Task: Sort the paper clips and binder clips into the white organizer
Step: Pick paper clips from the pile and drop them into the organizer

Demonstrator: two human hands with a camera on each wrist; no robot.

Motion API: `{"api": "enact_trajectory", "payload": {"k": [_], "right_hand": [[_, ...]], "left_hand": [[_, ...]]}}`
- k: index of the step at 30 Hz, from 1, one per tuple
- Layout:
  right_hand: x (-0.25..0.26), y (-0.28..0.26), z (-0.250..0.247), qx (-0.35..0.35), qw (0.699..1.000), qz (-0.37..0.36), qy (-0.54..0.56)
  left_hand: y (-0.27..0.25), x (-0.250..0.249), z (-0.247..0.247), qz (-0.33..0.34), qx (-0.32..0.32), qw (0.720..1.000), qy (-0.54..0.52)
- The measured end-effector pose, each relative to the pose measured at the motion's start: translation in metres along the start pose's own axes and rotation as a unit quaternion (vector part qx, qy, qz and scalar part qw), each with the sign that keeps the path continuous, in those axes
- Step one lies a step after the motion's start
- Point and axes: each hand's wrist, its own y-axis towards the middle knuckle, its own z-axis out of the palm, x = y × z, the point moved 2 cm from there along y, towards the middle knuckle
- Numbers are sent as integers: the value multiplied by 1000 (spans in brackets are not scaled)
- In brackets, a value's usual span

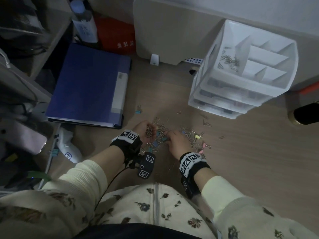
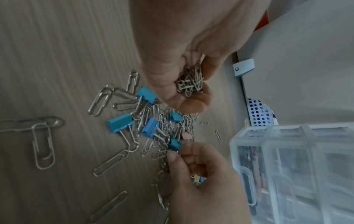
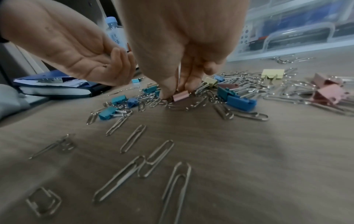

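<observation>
A heap of silver paper clips (image 1: 162, 125) mixed with teal, blue, pink and yellow binder clips (image 3: 240, 101) lies on the wooden desk in front of me. My left hand (image 1: 145, 130) is cupped palm up just left of the heap and holds a bunch of paper clips (image 2: 189, 81). Fingers down in the heap, my right hand (image 1: 175, 141) pinches a thin paper clip (image 3: 179, 72) beside a pink binder clip (image 3: 181, 96). The white organizer (image 1: 207, 78) stands at the back right. Its left top compartment holds several paper clips (image 1: 228, 57).
A blue ring binder (image 1: 86, 83) lies to the left, with a water bottle (image 1: 82, 19) behind it. A beige board (image 1: 169, 31) stands at the back. A black cylinder (image 1: 305, 114) sits at the right edge. One teal binder clip (image 1: 138, 109) lies apart near the ring binder.
</observation>
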Motion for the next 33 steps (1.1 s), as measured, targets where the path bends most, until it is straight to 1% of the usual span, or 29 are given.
{"api": "enact_trajectory", "payload": {"k": [6,11,16,18,21,25,27,29,31,33], "right_hand": [[-1,7,1,0,1000,-3,-26],[-6,8,-4,2,1000,-6,19],[-24,10,-21,-29,998,48,16],[-30,14,-24,-33,998,56,15],[-28,18,-22,-17,999,40,6],[-13,24,-16,-12,1000,-7,15],[-7,28,-14,-5,1000,-12,13],[-3,32,-15,-12,999,-4,30],[0,36,-16,-35,998,-8,45],[4,41,-18,-45,998,-15,38]], "left_hand": [[3,0,1,-1,-5,1000,-7],[2,-1,0,-4,-3,1000,-16],[5,-3,-3,-11,-8,1000,-14],[6,-3,-3,-12,-10,1000,-16],[8,-3,-3,-14,-10,1000,-17],[9,-3,-4,-10,-11,1000,-13],[9,-4,-5,-7,-15,1000,-11],[9,-5,-7,-7,-19,1000,-11],[10,-6,-9,-7,-25,999,-19],[11,-7,-11,-4,-31,999,-27]]}}
